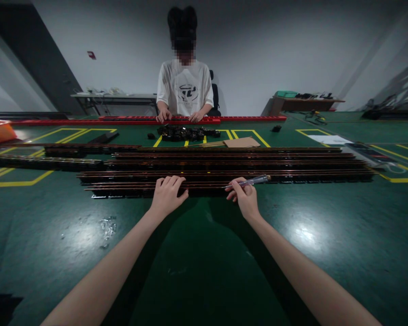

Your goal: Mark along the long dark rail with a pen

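Observation:
Long dark strips with copper-coloured edges (292, 175) lie side by side in rows across the green table. My left hand (169, 192) rests palm down on the nearest strips, its fingers laid over them and the thumb apart on the near side. In my right hand (246, 195) is a slim screwdriver (255, 180) with a clear handle, held like a pen. Its tip points left and down at the nearest strip; whether it touches is too small to tell. The handle end sticks out to the right past my hand.
Opposite, a person in a white T-shirt (187, 90) has both hands at a long red rail (251, 118). Small black parts (183, 132) lie piled before them, beside brown cardboard (242, 142). More dark strips (44, 162) lie left; white paper (328, 139) lies right.

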A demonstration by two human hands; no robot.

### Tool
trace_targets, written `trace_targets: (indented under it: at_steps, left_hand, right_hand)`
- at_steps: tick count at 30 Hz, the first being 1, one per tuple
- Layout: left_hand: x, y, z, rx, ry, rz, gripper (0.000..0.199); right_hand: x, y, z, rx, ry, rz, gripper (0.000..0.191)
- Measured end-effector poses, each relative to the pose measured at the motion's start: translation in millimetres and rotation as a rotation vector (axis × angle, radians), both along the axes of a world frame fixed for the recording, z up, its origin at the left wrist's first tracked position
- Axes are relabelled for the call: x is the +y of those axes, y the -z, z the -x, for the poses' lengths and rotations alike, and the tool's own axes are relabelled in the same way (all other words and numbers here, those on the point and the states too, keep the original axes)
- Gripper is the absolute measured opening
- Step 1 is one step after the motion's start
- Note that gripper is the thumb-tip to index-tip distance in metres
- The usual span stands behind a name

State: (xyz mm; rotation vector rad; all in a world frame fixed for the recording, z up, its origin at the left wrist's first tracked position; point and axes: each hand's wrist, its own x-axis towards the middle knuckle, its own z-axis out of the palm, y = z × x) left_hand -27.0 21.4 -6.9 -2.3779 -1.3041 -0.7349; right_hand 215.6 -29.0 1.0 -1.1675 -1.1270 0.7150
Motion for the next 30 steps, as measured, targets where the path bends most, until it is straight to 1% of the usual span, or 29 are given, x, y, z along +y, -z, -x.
trace_targets:
  at_steps: [8,19,25,30]
  left_hand:
    - [-0.3,-1.3,-1.1,-0.014,-0.003,0.021,0.03]
    - [-0.2,-0.4,-0.9,-0.003,-0.009,-0.003,0.033]
    - [-0.6,-1.6,-1.5,-0.008,-0.021,0.025,0.034]
    - [-0.9,-1.7,-1.3,-0.011,-0.011,0.037,0.034]
  right_hand:
    - [-0.4,0.8,0.4,-0.023,0.012,0.013,0.029]
    - [0.0,1.6,0.8,-0.018,0.028,0.017,0.032]
    - [-0.9,-0.7,1.9,0.005,0.042,0.026,0.029]
    - [-1.0,-1.9,2.3,0.035,0.091,0.028,0.027]
